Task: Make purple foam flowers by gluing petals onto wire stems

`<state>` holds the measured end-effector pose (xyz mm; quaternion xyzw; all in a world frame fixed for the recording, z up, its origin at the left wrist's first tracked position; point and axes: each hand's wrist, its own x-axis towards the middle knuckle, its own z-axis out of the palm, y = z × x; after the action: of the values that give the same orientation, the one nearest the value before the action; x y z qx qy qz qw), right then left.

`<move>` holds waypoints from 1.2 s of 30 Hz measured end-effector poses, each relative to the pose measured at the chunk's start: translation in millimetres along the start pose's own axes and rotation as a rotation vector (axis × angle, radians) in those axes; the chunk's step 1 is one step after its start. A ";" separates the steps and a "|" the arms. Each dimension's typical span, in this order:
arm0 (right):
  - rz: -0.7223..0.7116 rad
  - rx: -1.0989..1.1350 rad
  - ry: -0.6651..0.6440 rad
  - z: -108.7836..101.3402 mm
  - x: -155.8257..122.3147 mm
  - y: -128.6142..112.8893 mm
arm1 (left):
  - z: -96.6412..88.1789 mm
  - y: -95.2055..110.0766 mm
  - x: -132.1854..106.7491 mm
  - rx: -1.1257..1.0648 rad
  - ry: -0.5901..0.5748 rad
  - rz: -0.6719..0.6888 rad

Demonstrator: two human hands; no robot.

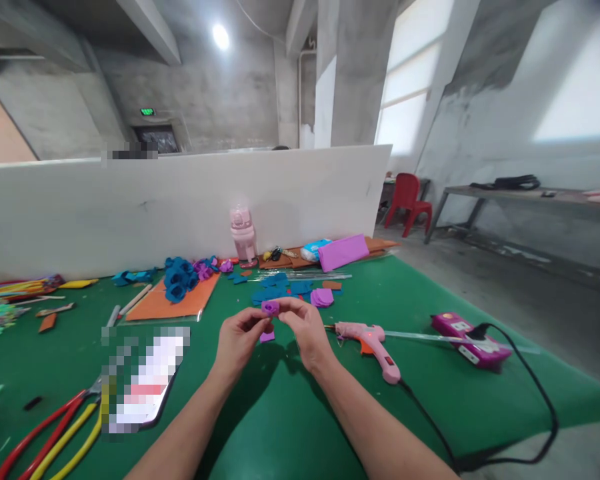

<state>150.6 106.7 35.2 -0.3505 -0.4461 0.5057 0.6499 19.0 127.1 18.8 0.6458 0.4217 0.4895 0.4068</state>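
**Between both hands: one rolled foam flower**

Above the green felt table cover (290,427), the left hand (240,337) and right hand (305,330) meet fingertip to fingertip. Each is closed in a pinch on a small rolled purple foam flower (271,307), which is held just clear of the cover.

- Directly under the hands: one flat purple foam scrap (267,337).
- Near the right hand, on its right: a pink hot-glue gun (367,337) lying on its side, with a black cable (540,400) looping off to the right.
- Beyond the gun, well apart: a magenta power strip (473,340).
- Ahead of the hands: loose teal foam petals (285,288).
- Further ahead and left: a cluster of blue foam roses (177,280) on an orange foam sheet (173,305).
- Left of the left forearm: a phone with blurred screen (145,380), and beside it red- and yellow-handled pliers (55,433).
- Far ahead: a pink drinking bottle (243,233) against a white partition board (130,207).
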 end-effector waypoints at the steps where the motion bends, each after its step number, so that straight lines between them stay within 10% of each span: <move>1: -0.007 -0.008 -0.005 0.2 -0.2 0.7 | 0.2 0.0 -0.1 -0.005 0.003 -0.003; 36: 0.069 -0.155 -0.123 -2.4 1.7 22.1 | -23.8 17.3 8.9 -0.196 0.015 -0.061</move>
<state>145.4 113.6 14.7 -0.3832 -0.5107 0.5124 0.5743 -0.3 132.8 42.1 0.5862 0.3944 0.5206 0.4794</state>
